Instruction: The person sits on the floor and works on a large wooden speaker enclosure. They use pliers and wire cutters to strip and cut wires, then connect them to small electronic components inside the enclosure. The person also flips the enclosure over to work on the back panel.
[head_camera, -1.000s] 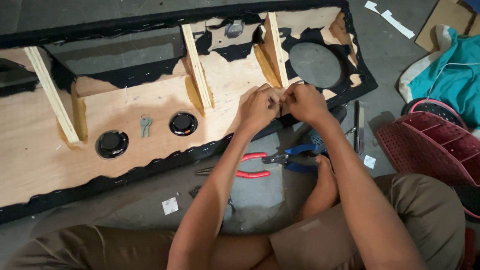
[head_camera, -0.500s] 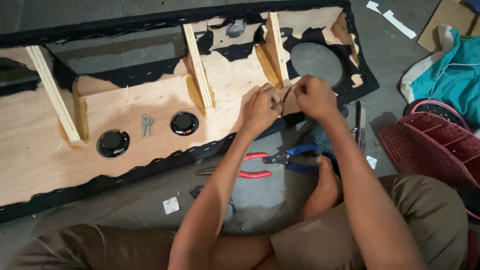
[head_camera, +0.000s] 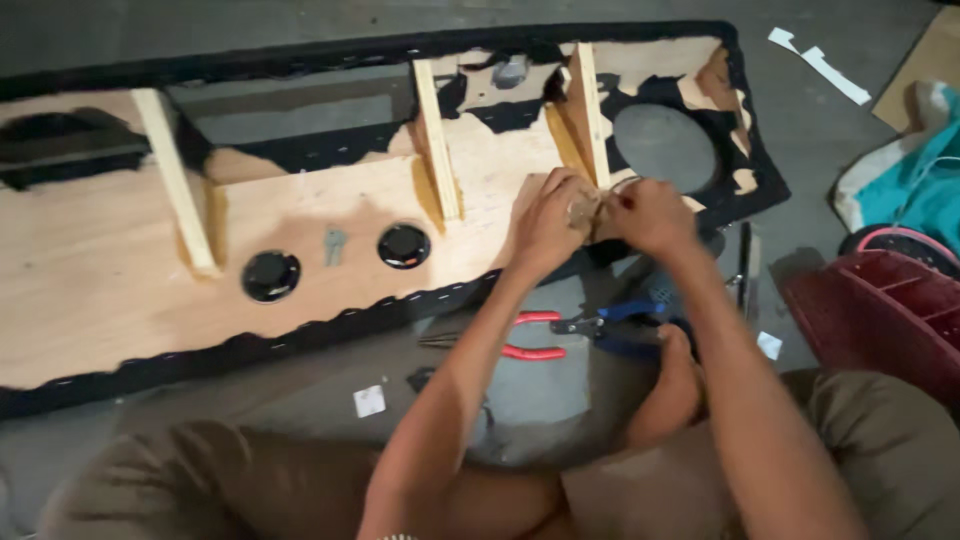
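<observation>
left hand (head_camera: 545, 222) and right hand (head_camera: 650, 215): both pinching small brownish piece (head_camera: 583, 212), thin wire near it, over plywood panel (head_camera: 300, 250) edge. step: joining work in hand. next needs steady pinch. pliers (head_camera: 535, 335) on floor.

The panel (head_camera: 120, 290) is pale, matt bare plywood with raw wooden battens (head_camera: 175, 180) and fuzzy black cloth edging (head_camera: 300, 335), its two round inserts (head_camera: 272, 275) glossy black, while the pliers (head_camera: 530, 335) show smooth red plastic grips on rough grey concrete floor (head_camera: 300, 400).
</observation>
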